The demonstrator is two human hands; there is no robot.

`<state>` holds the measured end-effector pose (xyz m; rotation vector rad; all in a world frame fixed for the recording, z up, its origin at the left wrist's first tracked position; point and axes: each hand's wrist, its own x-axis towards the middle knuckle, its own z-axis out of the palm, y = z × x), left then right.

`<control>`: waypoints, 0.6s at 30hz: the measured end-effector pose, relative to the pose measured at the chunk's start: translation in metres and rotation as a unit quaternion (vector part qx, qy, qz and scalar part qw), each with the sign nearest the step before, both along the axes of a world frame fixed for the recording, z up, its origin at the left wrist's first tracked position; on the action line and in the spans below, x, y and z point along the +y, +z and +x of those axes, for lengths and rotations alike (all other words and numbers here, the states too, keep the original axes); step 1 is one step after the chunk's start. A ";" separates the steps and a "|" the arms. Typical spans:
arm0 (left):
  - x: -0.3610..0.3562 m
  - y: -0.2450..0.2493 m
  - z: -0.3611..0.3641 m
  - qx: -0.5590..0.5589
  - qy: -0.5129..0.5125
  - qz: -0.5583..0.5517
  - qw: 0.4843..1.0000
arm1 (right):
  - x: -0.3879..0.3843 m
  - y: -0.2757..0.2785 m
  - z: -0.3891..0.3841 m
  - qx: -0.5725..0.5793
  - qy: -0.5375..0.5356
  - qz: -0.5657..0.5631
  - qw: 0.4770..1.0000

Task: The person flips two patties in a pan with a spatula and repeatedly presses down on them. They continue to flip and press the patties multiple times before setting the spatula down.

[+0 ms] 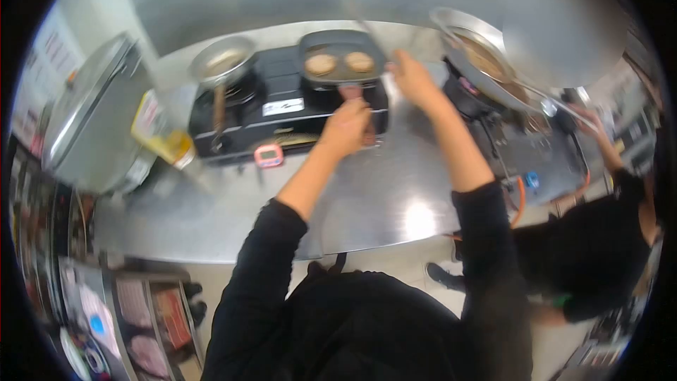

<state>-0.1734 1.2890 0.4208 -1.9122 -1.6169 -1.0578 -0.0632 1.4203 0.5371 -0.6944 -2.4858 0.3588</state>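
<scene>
My left hand (348,128) is closed round the reddish-brown handle of a dark square frying pan (340,44). Two round browned patties (359,62) lie side by side in it. The pan rests on the right burner of a black two-burner stove (250,125). Just right of the pan's rim, my right hand (415,79) is raised with its fingers curled in. It is slightly blurred; a faint thin streak runs from near it toward the back wall, and what the fingers hold I cannot make out.
A small pan (224,58) sits on the left burner. In front lies a red digital timer or thermometer (269,156). A yellow-labelled bottle (163,130) and a large metal container (95,120) stand left. At right, another person's hand (585,120) holds a ladle over a wok (486,56).
</scene>
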 end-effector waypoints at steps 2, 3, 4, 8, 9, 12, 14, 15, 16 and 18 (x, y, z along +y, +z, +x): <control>-0.003 -0.002 -0.006 -0.003 -0.020 0.036 0.999 | -0.002 -0.002 -0.014 -0.037 -0.009 0.050 0.998; -0.003 -0.002 -0.006 -0.035 -0.023 -0.001 0.999 | -0.008 0.001 -0.017 -0.076 -0.029 0.070 0.994; -0.005 -0.002 -0.008 -0.030 -0.019 -0.018 0.999 | -0.012 -0.001 -0.022 -0.130 -0.047 0.090 0.986; -0.006 0.000 -0.009 -0.011 0.009 -0.052 0.999 | -0.006 -0.014 -0.037 -0.259 -0.112 0.184 0.942; -0.004 0.001 -0.011 0.000 0.008 -0.041 0.999 | 0.002 -0.019 -0.042 -0.267 -0.126 0.207 0.933; 0.003 -0.004 -0.013 0.023 0.007 0.004 1.000 | 0.025 -0.027 -0.055 -0.292 -0.146 0.269 0.906; 0.005 -0.005 -0.017 0.016 0.014 -0.020 1.000 | 0.039 -0.036 -0.063 -0.306 -0.148 0.297 0.892; 0.003 -0.004 -0.017 0.011 0.017 -0.036 0.999 | 0.039 -0.038 -0.064 -0.315 -0.148 0.309 0.885; 0.002 -0.004 -0.017 0.007 0.014 -0.045 0.999 | 0.039 -0.042 -0.066 -0.330 -0.146 0.296 0.884; 0.004 -0.003 -0.018 0.000 0.009 -0.063 0.998 | 0.040 -0.043 -0.070 -0.359 -0.143 0.271 0.882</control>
